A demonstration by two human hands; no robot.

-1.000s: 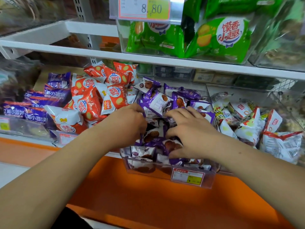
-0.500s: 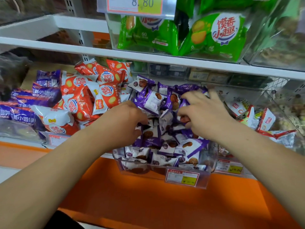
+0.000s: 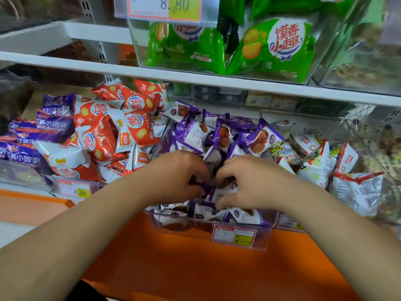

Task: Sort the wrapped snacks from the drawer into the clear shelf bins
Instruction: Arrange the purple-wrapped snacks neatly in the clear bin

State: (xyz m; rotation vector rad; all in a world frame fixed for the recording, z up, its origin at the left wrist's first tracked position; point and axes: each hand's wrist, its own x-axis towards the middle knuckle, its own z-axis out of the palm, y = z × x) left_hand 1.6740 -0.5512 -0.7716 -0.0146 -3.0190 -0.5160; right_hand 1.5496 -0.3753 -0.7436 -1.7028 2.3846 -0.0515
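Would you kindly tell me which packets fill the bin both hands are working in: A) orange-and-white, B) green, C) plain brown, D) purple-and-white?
D: the left hand and right hand both grip purple-and-white packets in the middle clear bin.

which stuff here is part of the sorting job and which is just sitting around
In the job: left hand, right hand, purple snack packs, their clear bin.
Just sitting: orange packs, green packs above, white packs at right, 8.80 price tag.

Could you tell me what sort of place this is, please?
Probably a shop's snack aisle: white shelves hold clear bins heaped with wrapped snacks, and a price tag reading 8.80 hangs on one bin.
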